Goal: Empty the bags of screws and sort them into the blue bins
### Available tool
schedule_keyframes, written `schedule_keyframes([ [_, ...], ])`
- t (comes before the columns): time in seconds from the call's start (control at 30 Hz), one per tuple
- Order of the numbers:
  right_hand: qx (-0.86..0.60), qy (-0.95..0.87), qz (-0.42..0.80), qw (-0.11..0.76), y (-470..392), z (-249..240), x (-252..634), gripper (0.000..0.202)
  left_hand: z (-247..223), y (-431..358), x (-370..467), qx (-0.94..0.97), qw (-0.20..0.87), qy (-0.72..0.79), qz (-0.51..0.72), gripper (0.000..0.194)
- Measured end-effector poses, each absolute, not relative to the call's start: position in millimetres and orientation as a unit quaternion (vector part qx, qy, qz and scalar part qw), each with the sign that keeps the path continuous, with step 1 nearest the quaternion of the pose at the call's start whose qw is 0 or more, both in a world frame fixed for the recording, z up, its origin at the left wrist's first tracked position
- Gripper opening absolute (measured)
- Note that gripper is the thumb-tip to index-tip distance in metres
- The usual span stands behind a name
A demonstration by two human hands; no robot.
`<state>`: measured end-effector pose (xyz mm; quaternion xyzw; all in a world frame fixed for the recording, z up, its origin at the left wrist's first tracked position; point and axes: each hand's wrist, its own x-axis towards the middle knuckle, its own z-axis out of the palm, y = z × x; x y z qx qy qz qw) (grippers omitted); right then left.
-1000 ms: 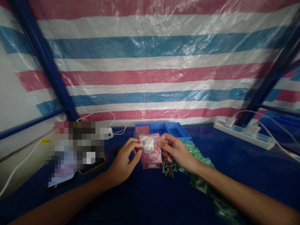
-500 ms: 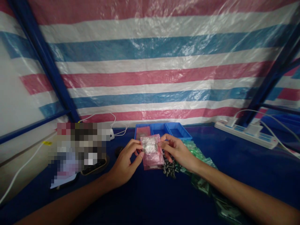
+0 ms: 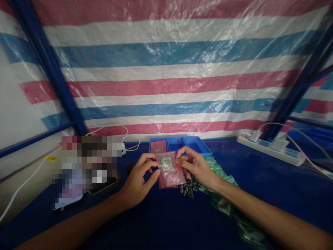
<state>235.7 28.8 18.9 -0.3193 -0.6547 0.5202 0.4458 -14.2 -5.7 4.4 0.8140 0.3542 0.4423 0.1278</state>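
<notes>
Grip of left hand and right hand closed on a pink plastic packet.

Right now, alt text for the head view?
Two bare hands, left hand and right hand, hold a pink plastic packet above a dark blue table. Nearby are small dark parts, green packets and a blue divided tray; a power strip lies far right.

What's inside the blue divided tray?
The blue tray has a pink packet in its left compartment. The held pink bag and right hand partly hide the near ends of that and the middle compartment.
</notes>
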Motion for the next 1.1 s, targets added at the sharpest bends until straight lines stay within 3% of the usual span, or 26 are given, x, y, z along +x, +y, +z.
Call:
schedule_keyframes([
  [0.53, -0.330, -0.662, 0.516, 0.433, 31.3, 16.5, 236.4, 0.028, 8.0, -8.3, -13.8, 0.837, 0.052, 0.326, 0.436, 0.014],
  [1.1, -0.324, -0.666, 0.506, 0.441, 29.9, 18.5, 236.4, 0.028, 7.5, -11.0, -16.0, 0.846, 0.065, 0.298, 0.437, 0.021],
])
